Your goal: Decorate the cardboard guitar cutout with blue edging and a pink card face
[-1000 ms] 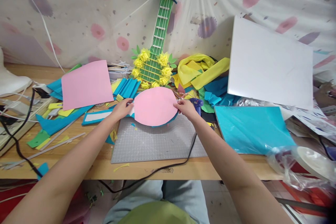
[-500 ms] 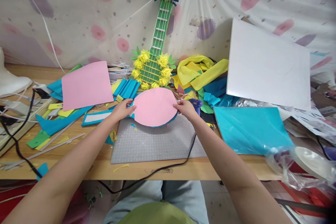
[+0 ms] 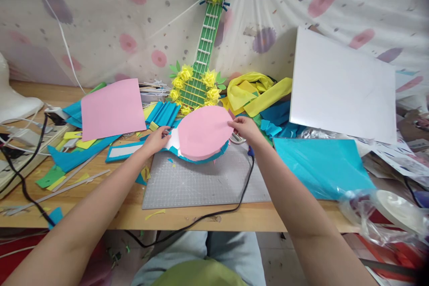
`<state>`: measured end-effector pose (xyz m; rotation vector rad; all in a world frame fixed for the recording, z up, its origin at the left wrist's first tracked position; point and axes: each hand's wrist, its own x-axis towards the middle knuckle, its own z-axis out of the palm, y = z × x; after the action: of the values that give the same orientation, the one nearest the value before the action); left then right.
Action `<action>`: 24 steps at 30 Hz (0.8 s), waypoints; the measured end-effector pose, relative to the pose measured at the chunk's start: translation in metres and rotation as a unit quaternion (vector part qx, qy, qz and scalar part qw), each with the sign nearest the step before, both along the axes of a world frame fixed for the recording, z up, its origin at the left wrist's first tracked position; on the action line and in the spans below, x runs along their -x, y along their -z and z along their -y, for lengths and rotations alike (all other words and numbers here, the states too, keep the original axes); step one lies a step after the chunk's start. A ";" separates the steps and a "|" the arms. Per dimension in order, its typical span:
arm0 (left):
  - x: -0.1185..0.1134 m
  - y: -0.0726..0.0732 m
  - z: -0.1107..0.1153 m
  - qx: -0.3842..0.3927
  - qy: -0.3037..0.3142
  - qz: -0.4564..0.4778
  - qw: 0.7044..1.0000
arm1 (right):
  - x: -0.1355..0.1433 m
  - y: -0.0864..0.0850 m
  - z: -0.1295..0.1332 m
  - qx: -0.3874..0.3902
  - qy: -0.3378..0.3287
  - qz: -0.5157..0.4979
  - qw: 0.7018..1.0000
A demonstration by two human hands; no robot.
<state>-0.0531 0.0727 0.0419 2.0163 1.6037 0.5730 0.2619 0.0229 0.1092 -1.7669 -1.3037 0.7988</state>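
Note:
A pink paper oval lies over a blue-edged, paddle-shaped paper body, tilted so that the body's white surface shows at the left end. My left hand is closed on the narrow left end of the body. Thumb and fingers of my right hand pinch the oval's right edge. Both pieces are above a grey cutting mat. Part of a blue glue gun shows beside my right forearm, mostly hidden by it.
Behind stands a green paper guitar with yellow flowers. A pink sheet and paper scraps lie left, near a power strip. On the right are a white board and a blue sheet. A black cable crosses the front.
The pink oval has shifted right and up with my right hand, uncovering white surface at the body's left end. My left hand stays on that end.

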 end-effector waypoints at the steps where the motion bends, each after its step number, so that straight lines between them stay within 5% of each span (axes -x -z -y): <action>1: -0.001 -0.001 0.000 -0.001 -0.003 0.001 1.000 | -0.006 -0.011 -0.002 -0.024 0.013 -0.007 1.000; 7: -0.001 -0.001 -0.005 -0.003 -0.016 -0.011 1.000 | -0.038 -0.097 -0.009 -0.239 0.011 0.148 0.960; 12: -0.012 -0.020 -0.009 -0.010 -0.061 0.056 0.997 | 0.001 -0.142 0.005 -0.308 -0.086 0.400 0.859; 15: -0.033 -0.051 -0.004 -0.016 -0.065 0.202 0.977 | 0.048 -0.136 0.015 -0.270 -0.141 0.504 0.808; 18: -0.055 -0.082 0.004 0.123 0.016 0.421 0.899 | 0.093 -0.110 0.026 -0.194 -0.204 0.570 0.772; 20: -0.064 -0.094 0.007 0.194 0.047 0.468 0.861 | 0.114 -0.092 0.035 -0.155 -0.258 0.584 0.754; 24: -0.068 -0.098 0.008 0.161 0.021 0.448 0.879 | 0.122 -0.080 0.046 -0.153 -0.284 0.609 0.725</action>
<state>0.0145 0.0652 0.1403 1.2235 0.9811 0.9628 0.1397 -0.0227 0.1894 -1.5505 -2.7086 -0.5163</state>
